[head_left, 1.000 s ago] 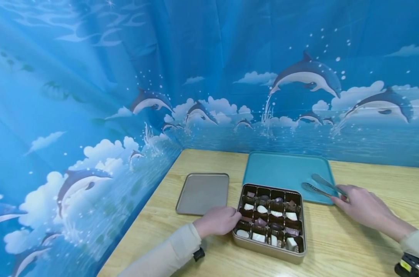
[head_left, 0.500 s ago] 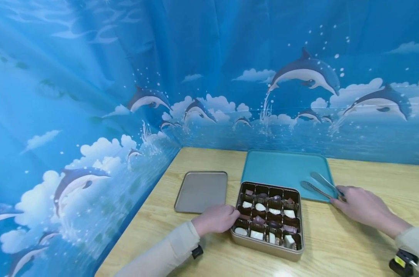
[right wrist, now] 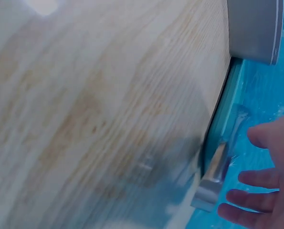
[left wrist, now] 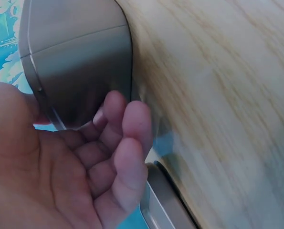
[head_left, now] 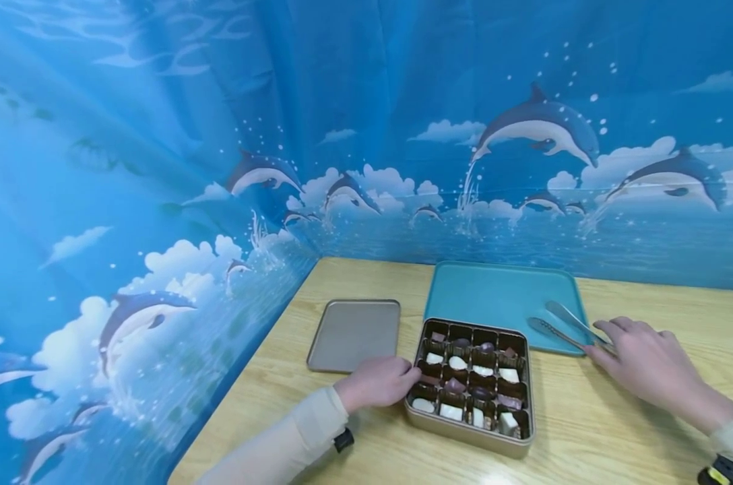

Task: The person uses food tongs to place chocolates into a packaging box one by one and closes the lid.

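A metal tin [head_left: 463,433] of chocolates stands on the table, its dark plastic insert divided into compartments with white, brown and purplish pieces such as a white chocolate [head_left: 457,363]. My left hand [head_left: 378,382] holds the tin's left side, thumb at the rim. In the left wrist view, its fingers [left wrist: 136,121] curl by the outer wall. Metal tongs [head_left: 547,327] lie across the right edge of a blue tray [head_left: 488,289], handle end past the rim. Just beside that end is my right hand [head_left: 651,364]; in the right wrist view its spread fingers [right wrist: 256,179] are apart from the tongs.
A flat metal lid [head_left: 354,337] lies left of the tin. The tray sits behind the tin, close to the dolphin-printed backdrop [head_left: 366,135]. Wooden table surface [head_left: 633,438] extends at the right and front.
My right hand has let go of the tongs and drawn back a little to the right, its fingers opening. The tongs stay on the tray's edge. My left hand stays at the tin.
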The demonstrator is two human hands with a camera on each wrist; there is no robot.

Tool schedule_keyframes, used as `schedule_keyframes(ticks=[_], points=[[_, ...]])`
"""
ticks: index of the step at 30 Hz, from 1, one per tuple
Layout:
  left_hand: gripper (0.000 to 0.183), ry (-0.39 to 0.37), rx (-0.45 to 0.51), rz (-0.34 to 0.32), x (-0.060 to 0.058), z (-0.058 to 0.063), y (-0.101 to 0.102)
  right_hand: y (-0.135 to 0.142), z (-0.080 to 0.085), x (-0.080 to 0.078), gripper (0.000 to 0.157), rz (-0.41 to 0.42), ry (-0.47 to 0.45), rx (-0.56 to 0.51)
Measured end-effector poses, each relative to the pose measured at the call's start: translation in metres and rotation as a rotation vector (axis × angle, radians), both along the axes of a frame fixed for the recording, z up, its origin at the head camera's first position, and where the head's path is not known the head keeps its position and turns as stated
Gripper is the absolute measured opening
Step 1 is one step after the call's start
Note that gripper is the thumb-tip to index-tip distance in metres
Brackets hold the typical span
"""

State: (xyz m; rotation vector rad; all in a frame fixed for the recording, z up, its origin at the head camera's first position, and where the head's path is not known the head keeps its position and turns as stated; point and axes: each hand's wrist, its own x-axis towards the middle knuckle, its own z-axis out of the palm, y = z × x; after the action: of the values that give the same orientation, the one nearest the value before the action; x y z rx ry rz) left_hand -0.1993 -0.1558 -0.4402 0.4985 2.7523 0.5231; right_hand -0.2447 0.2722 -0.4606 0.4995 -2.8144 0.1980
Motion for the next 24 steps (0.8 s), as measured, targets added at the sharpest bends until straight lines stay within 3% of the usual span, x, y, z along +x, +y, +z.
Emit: schedule_keyframes(ticks=[4,11,14,19,24], points=[[0.048,0.004,0.013,0.024,0.001,0.002,-0.004,-0.005,0.003,0.009,0.053,0.017,0.071,-0.017],[0.046,0.162,0.112,0.022,-0.003,0.006,-0.017,-0.018,0.009,0.025,0.047,0.065,0.192,-0.01],[0.037,0.183,0.122,0.042,-0.005,0.008,-0.024,-0.023,0.011,0.031,0.048,0.076,0.21,-0.004],[0.02,0.249,0.0,0.055,-0.009,0.007,-0.036,-0.03,0.012,0.037,0.046,0.103,0.237,-0.008],[0.023,0.308,-0.189,0.025,-0.012,0.0,-0.049,-0.036,0.013,0.044,0.048,0.127,0.261,-0.023]])
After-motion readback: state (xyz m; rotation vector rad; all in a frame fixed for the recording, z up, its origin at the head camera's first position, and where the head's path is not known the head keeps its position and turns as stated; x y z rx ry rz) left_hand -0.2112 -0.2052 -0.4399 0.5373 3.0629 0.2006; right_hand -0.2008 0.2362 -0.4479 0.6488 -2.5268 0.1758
